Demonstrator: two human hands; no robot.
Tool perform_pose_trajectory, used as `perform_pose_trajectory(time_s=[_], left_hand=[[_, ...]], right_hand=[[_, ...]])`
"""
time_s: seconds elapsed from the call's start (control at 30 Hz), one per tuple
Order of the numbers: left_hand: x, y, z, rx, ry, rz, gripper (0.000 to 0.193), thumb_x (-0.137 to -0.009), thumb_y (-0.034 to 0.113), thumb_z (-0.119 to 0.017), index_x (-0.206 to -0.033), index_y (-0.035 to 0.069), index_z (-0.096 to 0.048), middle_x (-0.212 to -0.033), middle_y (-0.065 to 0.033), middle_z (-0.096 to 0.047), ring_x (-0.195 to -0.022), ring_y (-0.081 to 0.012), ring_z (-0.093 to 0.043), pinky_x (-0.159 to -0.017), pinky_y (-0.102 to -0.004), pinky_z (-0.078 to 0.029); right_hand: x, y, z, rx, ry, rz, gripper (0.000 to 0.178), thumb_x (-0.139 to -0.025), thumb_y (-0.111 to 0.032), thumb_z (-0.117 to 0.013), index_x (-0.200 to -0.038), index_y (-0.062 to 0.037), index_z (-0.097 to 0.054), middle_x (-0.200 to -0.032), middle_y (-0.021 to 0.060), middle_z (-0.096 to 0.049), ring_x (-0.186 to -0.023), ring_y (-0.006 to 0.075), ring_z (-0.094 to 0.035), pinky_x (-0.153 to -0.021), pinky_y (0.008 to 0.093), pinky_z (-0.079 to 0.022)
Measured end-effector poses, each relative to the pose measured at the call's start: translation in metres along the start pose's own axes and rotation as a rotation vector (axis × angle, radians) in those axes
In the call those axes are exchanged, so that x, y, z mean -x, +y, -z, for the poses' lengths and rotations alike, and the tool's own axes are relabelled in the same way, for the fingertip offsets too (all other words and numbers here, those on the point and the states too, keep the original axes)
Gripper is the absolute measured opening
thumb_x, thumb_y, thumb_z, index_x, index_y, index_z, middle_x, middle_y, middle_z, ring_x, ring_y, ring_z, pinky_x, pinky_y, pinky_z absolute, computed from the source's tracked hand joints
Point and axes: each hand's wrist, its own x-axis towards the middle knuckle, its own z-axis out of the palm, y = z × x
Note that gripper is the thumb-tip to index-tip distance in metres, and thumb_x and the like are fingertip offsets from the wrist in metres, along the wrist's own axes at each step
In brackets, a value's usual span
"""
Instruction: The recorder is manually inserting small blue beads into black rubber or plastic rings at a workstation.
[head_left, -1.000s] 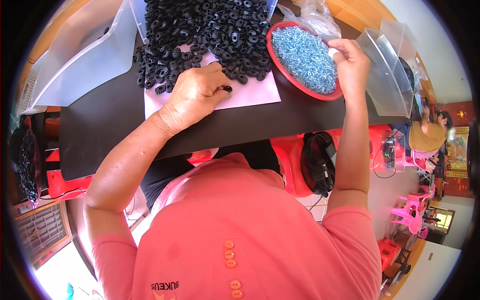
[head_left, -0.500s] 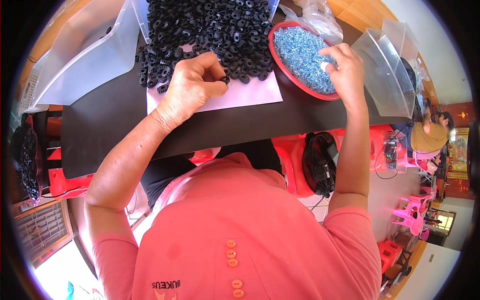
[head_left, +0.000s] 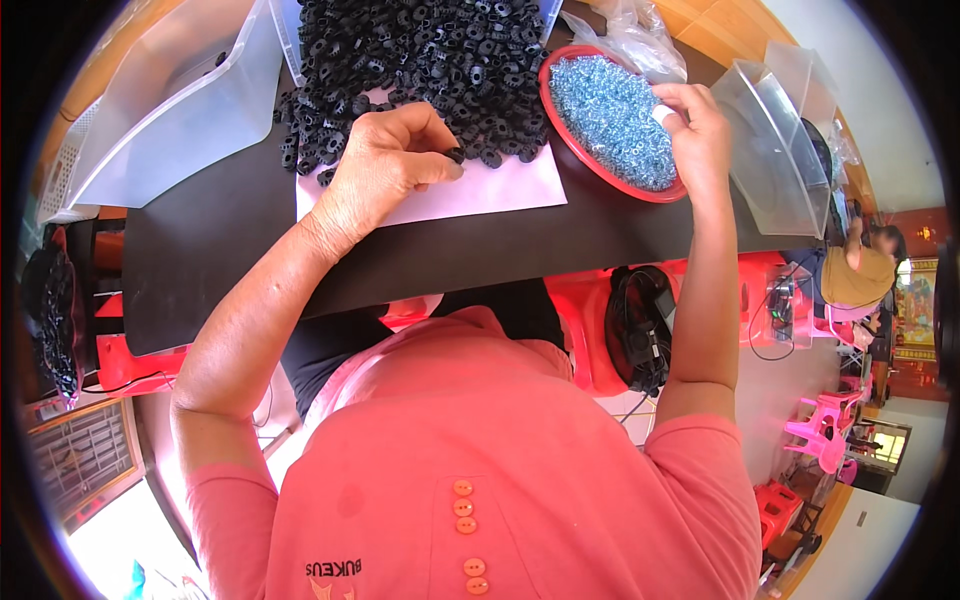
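My left hand (head_left: pixel 385 165) pinches a small black plastic cord lock (head_left: pixel 454 155) between thumb and forefinger, above a sheet of pale pink paper (head_left: pixel 500 190). Just beyond it spreads a big heap of similar black cord locks (head_left: pixel 420 50), some loose at its near edge. To the right stands a red bowl (head_left: pixel 600 172) full of tiny bluish-silver pieces (head_left: pixel 610 115) that look like springs. My right hand (head_left: pixel 697 130) is at the bowl's right side, thumb and fingers closed together, with a white wrap on one finger. Whatever those fingertips hold is too small to make out.
A translucent bin (head_left: pixel 180 130) stands at the left of the dark table (head_left: pixel 220 240). More clear bins (head_left: pixel 770 150) stand right of the bowl, and a crumpled plastic bag (head_left: pixel 640 40) lies behind it. Another person (head_left: pixel 855 270) sits far right, near pink chairs (head_left: pixel 825 425).
My right hand has shifted slightly right across the bowl, and its spread fingers have come together. My left hand keeps its hold on the cord lock, its thumb and forefinger closer together.
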Motion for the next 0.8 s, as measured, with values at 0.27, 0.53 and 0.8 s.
perform_pose_trajectory(time_s=[0.27,0.53,0.8], left_hand=[[-0.002,0.003,0.001,-0.016,-0.005,0.015,0.014,-0.073,0.005,-0.074,-0.083,0.001,-0.066,-0.067,0.0000,-0.060,-0.058,-0.0054,-0.053,-0.053,-0.0216,-0.042],[0.002,0.004,0.004,0.013,0.002,0.024,0.015,-0.071,0.006,-0.073,-0.083,0.000,-0.066,-0.070,-0.0019,-0.061,-0.062,-0.0078,-0.055,-0.056,-0.0236,-0.045],[-0.003,0.002,0.009,0.088,0.056,0.001,0.019,-0.069,0.006,-0.075,-0.085,-0.002,-0.069,-0.070,-0.0040,-0.064,-0.059,-0.0099,-0.056,-0.055,-0.0252,-0.047]], right_hand=[[-0.007,0.004,-0.004,0.275,-0.003,0.167,0.015,-0.076,-0.002,-0.067,-0.089,-0.0096,-0.066,-0.094,0.0070,-0.065,-0.088,0.0292,-0.064,-0.075,0.0404,-0.049],[-0.006,-0.005,-0.006,0.353,-0.025,0.240,0.016,-0.074,-0.005,-0.067,-0.087,-0.0141,-0.068,-0.090,0.0066,-0.063,-0.091,0.0287,-0.063,-0.075,0.0434,-0.046],[-0.008,-0.012,-0.002,0.407,-0.075,0.213,0.021,-0.073,0.001,-0.063,-0.091,-0.0088,-0.066,-0.098,0.0101,-0.064,-0.096,0.0336,-0.062,-0.081,0.0491,-0.047]])
